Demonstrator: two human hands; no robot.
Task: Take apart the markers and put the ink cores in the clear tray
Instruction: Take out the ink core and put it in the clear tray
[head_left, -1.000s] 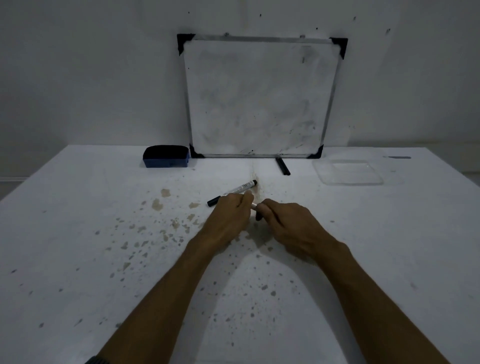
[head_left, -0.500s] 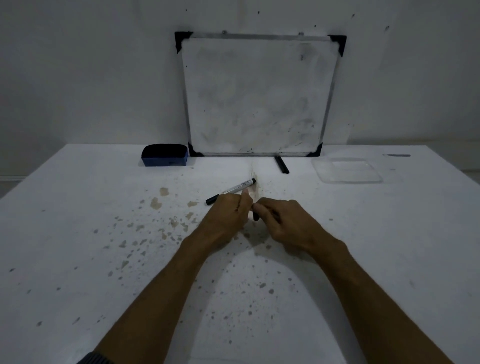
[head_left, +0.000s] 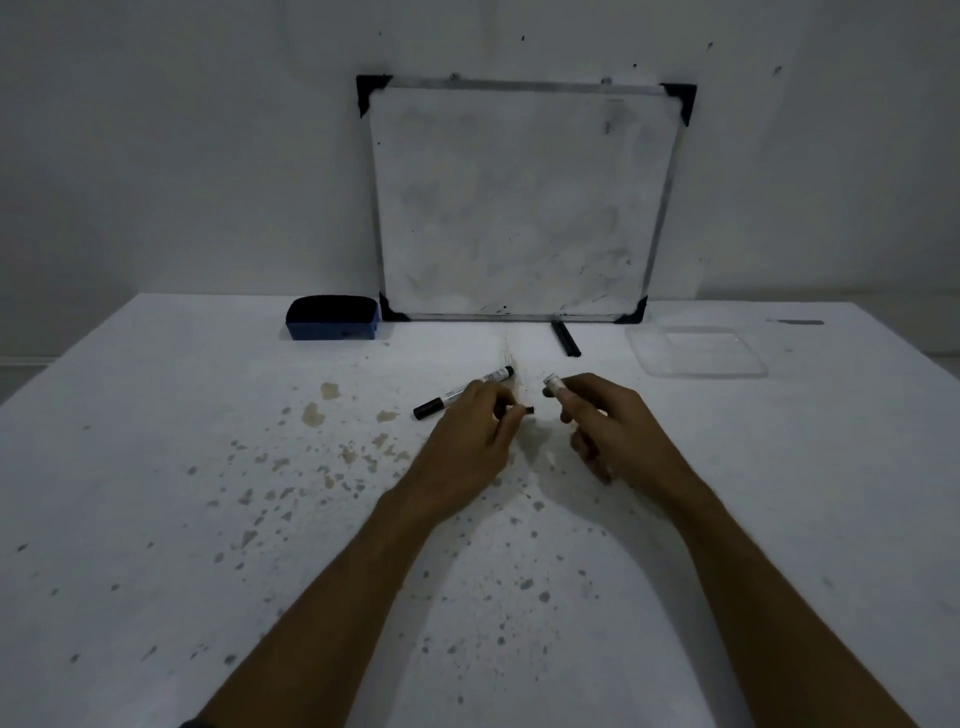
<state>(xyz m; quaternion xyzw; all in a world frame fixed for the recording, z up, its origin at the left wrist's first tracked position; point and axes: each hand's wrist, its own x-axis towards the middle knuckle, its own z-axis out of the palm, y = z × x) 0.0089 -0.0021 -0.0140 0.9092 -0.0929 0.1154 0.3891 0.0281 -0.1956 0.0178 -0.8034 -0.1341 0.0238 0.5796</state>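
My left hand (head_left: 462, 441) pinches a small black marker piece (head_left: 528, 411) at its fingertips. My right hand (head_left: 618, 426) grips a pale marker barrel (head_left: 551, 383), whose open end points up and left; the rest of the barrel is hidden in the fist. The two parts are a short gap apart. A whole black-and-white marker (head_left: 457, 397) lies on the table just behind my left fingers. The clear tray (head_left: 647, 361) sits at the back right, with nothing visible inside.
A whiteboard (head_left: 519, 202) leans on the wall at the back of the stained white table (head_left: 156, 467). A blue eraser (head_left: 332, 318) sits to the whiteboard's left. A loose black cap (head_left: 566, 339) lies in front of it.
My hands were together on one marker; now they have pulled apart, the black piece in the left and the barrel in the right. The marker on the table has not moved.
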